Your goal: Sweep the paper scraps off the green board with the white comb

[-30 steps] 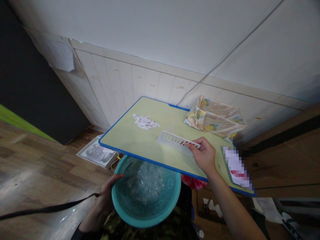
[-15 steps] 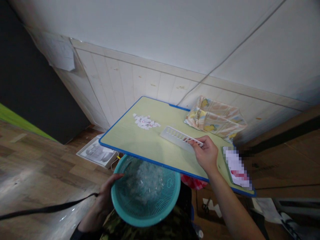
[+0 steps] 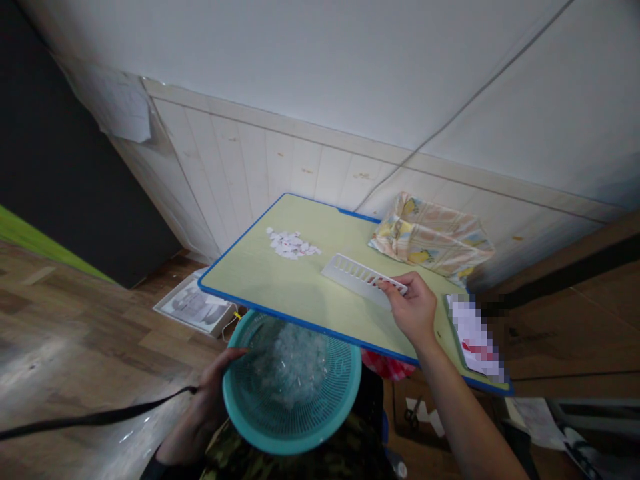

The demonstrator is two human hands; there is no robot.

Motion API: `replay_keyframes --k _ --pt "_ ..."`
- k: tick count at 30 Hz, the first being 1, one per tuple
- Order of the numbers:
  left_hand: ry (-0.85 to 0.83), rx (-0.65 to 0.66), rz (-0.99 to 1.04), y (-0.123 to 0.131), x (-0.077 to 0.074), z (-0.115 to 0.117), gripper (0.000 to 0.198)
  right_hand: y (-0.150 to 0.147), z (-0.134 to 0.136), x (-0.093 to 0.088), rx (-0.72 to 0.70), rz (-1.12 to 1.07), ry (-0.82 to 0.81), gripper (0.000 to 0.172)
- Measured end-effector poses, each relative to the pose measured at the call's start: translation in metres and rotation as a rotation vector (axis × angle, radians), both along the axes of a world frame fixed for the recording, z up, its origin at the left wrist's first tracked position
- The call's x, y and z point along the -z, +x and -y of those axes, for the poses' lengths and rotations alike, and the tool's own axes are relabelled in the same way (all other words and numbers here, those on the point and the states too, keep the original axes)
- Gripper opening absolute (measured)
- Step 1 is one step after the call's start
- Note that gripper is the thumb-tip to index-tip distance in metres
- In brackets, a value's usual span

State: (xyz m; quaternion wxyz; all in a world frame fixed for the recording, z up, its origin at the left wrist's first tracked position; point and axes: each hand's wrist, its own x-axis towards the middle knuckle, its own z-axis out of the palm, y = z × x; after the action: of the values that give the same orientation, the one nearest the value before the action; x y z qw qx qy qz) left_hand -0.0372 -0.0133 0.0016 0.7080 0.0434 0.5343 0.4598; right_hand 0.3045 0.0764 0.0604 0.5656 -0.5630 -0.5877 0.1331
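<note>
"Firstly, where is the white slotted tray [image 3: 350,281], and how should it handle?"

"Over the middle of the bench [image 3: 313,210], apart from the heap of white pieces [image 3: 290,245] on its left; whether its underside touches the surface cannot be told; its thin walls suggest plastic, so it is probably light, fairly stiff and somewhat slick; the end offers a ready hold, though a grip nearer the middle would likely balance it better."

"And the fingers of the right hand [image 3: 413,303]?"

"Closely pinched on the tray's right end; the thumb lies against the slotted face, the others pass behind and are largely hidden; small red patches show at the slots near the thumb, too small to identify."

"What, then, of the left hand [image 3: 215,383]?"

"Clasped at the left side of the teal basket [image 3: 280,445], just below the bench's near edge; the thumb crosses the rim, while the remaining fingers are hidden by the outer wall; the basket appears light and slightly flexible, its rim the natural place to hold; clear bits [image 3: 297,360] lie inside, seemingly very light and easily scattered; a patterned cover [image 3: 435,233] stands at the bench's back edge, well apart from the left hand."
</note>
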Motion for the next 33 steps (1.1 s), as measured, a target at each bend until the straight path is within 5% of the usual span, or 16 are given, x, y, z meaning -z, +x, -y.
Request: replay_keyframes --k 15,22,27,33 --pt "-0.02 0.011 0.049 0.001 0.001 0.001 0.022 0.002 -0.003 -0.003 0.047 0.129 0.038 0.023" --pt "-0.023 -0.004 0.048 0.002 0.002 0.002 0.021 -0.013 0.001 0.0 -0.055 0.105 0.005 0.022" --pt "-0.017 -0.036 0.057 0.003 0.001 0.002 0.022 -0.008 0.014 -0.005 0.042 0.133 0.029 0.021" --pt "-0.034 -0.027 0.044 0.003 0.0 0.002 0.031 -0.008 0.036 -0.007 -0.028 0.13 0.031 0.02"
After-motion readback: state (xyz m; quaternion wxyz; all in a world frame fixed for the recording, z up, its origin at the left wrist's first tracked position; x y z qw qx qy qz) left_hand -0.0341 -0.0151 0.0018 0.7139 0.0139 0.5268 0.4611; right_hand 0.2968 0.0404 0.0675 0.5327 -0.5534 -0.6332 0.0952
